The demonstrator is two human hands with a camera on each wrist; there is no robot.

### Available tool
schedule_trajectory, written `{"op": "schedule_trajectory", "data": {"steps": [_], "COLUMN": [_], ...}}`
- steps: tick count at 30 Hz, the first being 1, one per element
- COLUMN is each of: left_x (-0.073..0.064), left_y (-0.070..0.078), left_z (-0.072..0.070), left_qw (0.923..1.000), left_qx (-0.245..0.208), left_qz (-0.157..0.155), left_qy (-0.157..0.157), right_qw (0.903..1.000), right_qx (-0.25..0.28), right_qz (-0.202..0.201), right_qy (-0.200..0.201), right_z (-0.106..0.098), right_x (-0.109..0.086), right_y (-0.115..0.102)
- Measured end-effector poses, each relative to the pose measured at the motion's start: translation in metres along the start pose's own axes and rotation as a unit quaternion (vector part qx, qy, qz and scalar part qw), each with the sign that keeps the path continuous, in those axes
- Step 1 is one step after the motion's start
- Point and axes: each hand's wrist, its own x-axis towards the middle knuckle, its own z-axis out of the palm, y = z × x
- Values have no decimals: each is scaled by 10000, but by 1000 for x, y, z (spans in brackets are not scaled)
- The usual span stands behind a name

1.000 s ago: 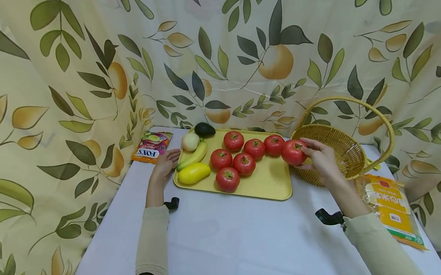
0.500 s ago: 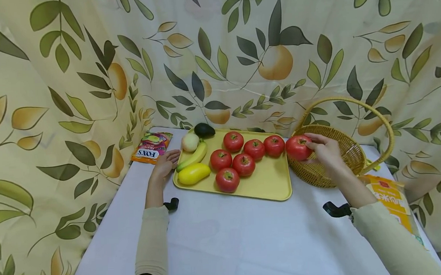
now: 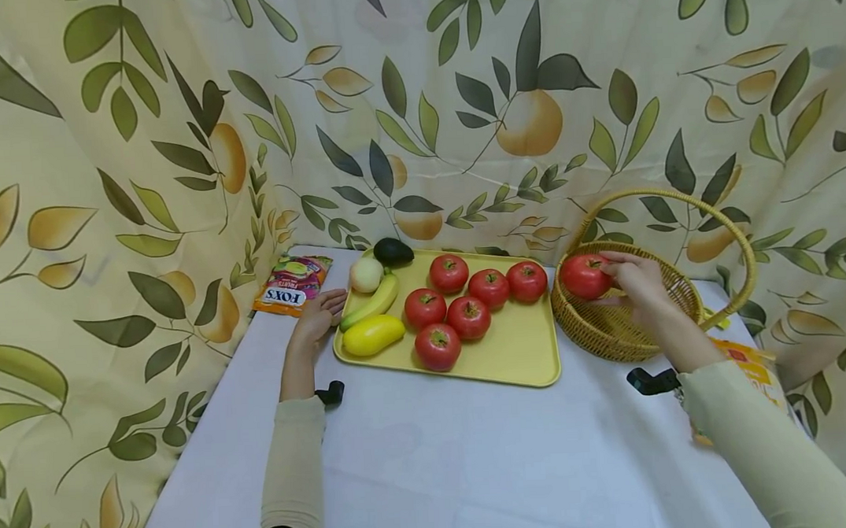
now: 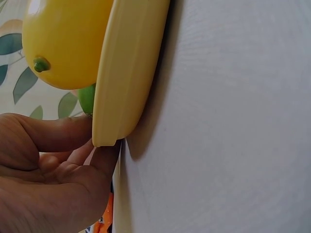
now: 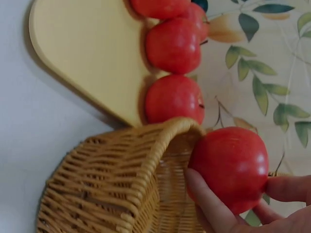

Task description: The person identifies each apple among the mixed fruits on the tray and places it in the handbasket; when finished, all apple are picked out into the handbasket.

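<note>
My right hand (image 3: pixel 640 286) holds a red apple (image 5: pixel 231 167) between thumb and fingers over the rim of the wicker basket (image 5: pixel 104 177). In the right wrist view the apple's thin stem points away to the right. My left hand (image 3: pixel 319 320) is at the left end of the yellow tray (image 3: pixel 505 367); its thumb lies at the rim and its fingers reach under the edge (image 4: pixel 104 138). Several red apples (image 3: pixel 468 315) lie on the tray. Left of them are a smooth yellow fruit (image 3: pixel 372 334), a banana (image 3: pixel 373 299), a pale round one (image 3: pixel 366 274) and a dark oval one (image 3: pixel 392 251).
A Fox's sweets bag (image 3: pixel 295 284) lies beyond my left hand. The basket's tall arched handle (image 3: pixel 745 258) rises on the right. An orange and clear food packet (image 3: pixel 757 371) is partly behind my right forearm. A patterned curtain (image 3: pixel 430 98) closes off the back.
My right hand has carried the apple rightward from the tray's right edge to over the basket. The left hand has stayed at the tray's edge.
</note>
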Motion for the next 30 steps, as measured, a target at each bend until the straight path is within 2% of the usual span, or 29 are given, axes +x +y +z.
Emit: {"op": "schedule_trajectory", "data": {"steps": [15,23,30], "left_x": [1,2,3], "left_y": [-1,-4,-1], "left_z": [-2,-7,-3], "left_qw": [10000,10000,10000], "left_qx": [-6,28,-82], "left_qz": [9,-48,-54], "left_qy": [-15,21,2], "right_qw": [9992,9992,9992], "right_qx": [-398,-173,-58], "right_qz": [-19,170,370], "right_qy": [10,-320,-140], "right_z": [-9,-8,-14], "right_x": [21,32,38], "right_y": [-5,-8,-10]}}
